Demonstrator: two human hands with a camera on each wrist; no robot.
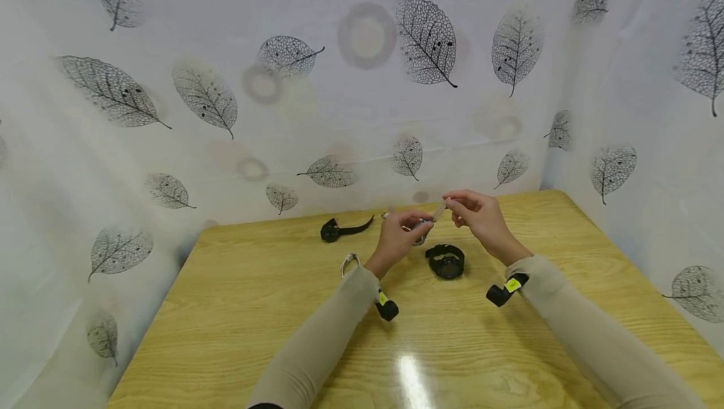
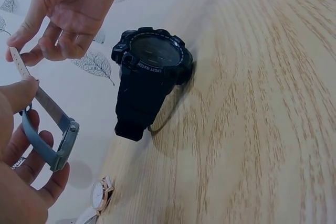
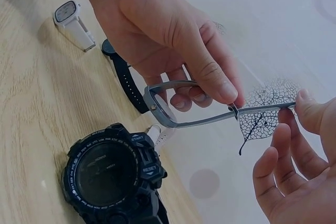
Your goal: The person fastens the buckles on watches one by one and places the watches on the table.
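Both hands hold a grey-blue wristwatch up above the far part of the table, its strap looped through the buckle. My left hand pinches the strap at the buckle between thumb and forefinger, other fingers curled near the watch case. Thumb and fingertips of my right hand pinch the free strap end, which stretches between the hands. Below and nearer lies a large black sport watch, strap closed in a loop; "SPORT WATCH" shows on its rim in the left wrist view.
Left of the hands lies a black watch with its strap laid out. A white watch stands beside my left forearm. A rose-gold-rimmed watch is on the wooden table toward the back. A leaf-patterned curtain surrounds the table.
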